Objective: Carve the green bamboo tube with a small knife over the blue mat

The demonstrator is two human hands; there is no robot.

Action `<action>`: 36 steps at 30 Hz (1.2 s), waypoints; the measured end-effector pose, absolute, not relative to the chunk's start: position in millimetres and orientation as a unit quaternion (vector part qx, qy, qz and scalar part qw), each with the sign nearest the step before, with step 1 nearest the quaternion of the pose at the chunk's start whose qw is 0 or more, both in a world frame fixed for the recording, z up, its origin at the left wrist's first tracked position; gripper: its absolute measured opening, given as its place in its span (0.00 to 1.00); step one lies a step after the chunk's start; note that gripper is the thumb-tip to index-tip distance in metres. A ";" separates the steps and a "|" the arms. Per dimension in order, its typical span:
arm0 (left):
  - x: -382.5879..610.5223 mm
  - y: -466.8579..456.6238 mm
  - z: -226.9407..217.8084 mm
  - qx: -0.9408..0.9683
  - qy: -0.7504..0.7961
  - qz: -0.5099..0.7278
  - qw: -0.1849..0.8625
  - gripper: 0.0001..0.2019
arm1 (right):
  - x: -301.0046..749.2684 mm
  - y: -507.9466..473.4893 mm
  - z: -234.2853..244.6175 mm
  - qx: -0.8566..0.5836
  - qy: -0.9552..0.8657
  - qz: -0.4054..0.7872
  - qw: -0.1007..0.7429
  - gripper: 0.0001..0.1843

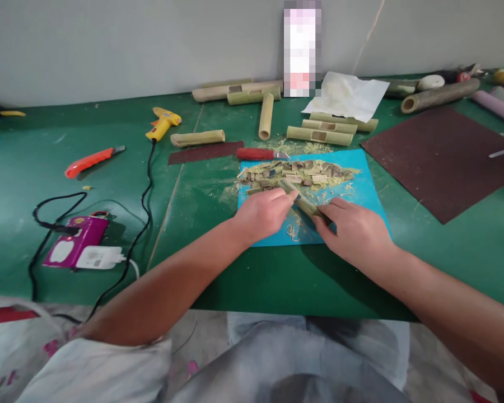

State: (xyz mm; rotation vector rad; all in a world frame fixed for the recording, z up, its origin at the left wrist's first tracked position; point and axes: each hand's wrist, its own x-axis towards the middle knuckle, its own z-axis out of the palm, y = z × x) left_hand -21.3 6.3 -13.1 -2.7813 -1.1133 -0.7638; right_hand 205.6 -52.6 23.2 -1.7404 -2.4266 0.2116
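A short green bamboo tube slants over the blue sheet. The fingers of my right hand wrap round its near end. My left hand is closed on the tube further up, its fingertips beside a dark spot that looks like a cut opening. Whether those fingers also pinch something small, I cannot make out. Just beyond both hands lies a heap of bamboo chips and shavings. A red-handled carving tool rests at the sheet's far left corner.
Several bamboo tubes, some with cut openings, lie at the back. Dark brown sheets are at right. On the left are a yellow glue gun, an orange utility knife and a purple power strip with trailing cords.
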 end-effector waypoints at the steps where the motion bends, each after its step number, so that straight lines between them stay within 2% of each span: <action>1: -20.9 5.8 -13.3 -0.898 -0.361 -0.252 0.019 0.19 | 205.7 -52.6 23.0 -0.580 -0.808 0.074 0.076 0.19; 11: -20.5 4.0 -12.9 -0.882 -0.383 -0.270 0.040 0.19 | 207.8 -51.9 21.6 -0.577 -0.809 0.072 0.083 0.18; 14: -20.7 2.5 -12.6 -0.896 -0.366 -0.251 0.018 0.19 | 208.0 -52.6 20.2 -0.569 -0.814 0.071 0.088 0.17; 26: -30.3 17.2 -11.2 -0.863 -0.409 -0.296 -0.004 0.13 | 204.9 -53.3 16.7 -0.545 -0.830 0.052 0.111 0.14; 31: -26.3 13.0 -11.7 -0.860 -0.416 -0.295 -0.005 0.14 | 203.8 -54.2 14.7 -0.554 -0.824 0.006 0.120 0.12; 36: -17.1 2.0 -13.4 -0.884 -0.368 -0.287 -0.019 0.16 | 201.7 -54.5 15.8 -0.577 -0.811 0.028 0.095 0.10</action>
